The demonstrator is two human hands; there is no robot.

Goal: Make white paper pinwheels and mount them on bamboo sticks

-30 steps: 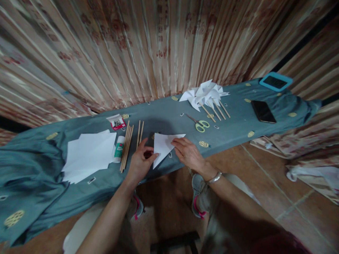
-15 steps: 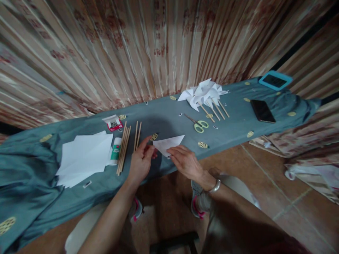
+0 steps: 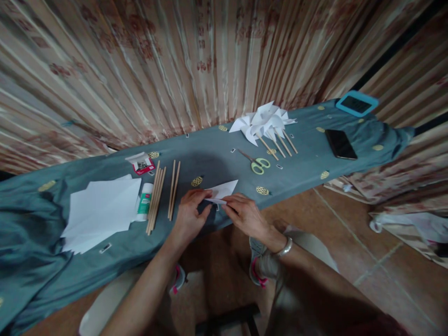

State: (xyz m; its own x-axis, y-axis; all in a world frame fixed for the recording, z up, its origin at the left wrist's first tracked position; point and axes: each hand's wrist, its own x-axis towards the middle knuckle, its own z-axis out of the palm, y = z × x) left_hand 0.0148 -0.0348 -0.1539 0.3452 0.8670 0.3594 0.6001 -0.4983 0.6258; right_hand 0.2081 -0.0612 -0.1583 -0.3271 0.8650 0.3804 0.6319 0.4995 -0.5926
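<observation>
A white folded paper triangle (image 3: pixel 224 190) lies near the front edge of a table covered in grey-blue cloth (image 3: pixel 217 156). My left hand (image 3: pixel 191 215) pinches the paper's left corner. My right hand (image 3: pixel 245 215) grips its lower edge, a silver bangle on that wrist. Both hands hold the same sheet, which is partly folded over.
A stack of white paper (image 3: pixel 101 212) lies at the left, beside a glue stick (image 3: pixel 143 201) and several wooden sticks (image 3: pixel 164 195). Green-handled scissors (image 3: pixel 256 163), finished paper pinwheels (image 3: pixel 262 123), a black phone (image 3: pixel 340 143), a small red box (image 3: pixel 142 163) and a blue-framed device (image 3: pixel 357 103) sit further along.
The paper triangle has been folded down and looks smaller and flatter. Both hands have closed in on it near the table's front edge.
</observation>
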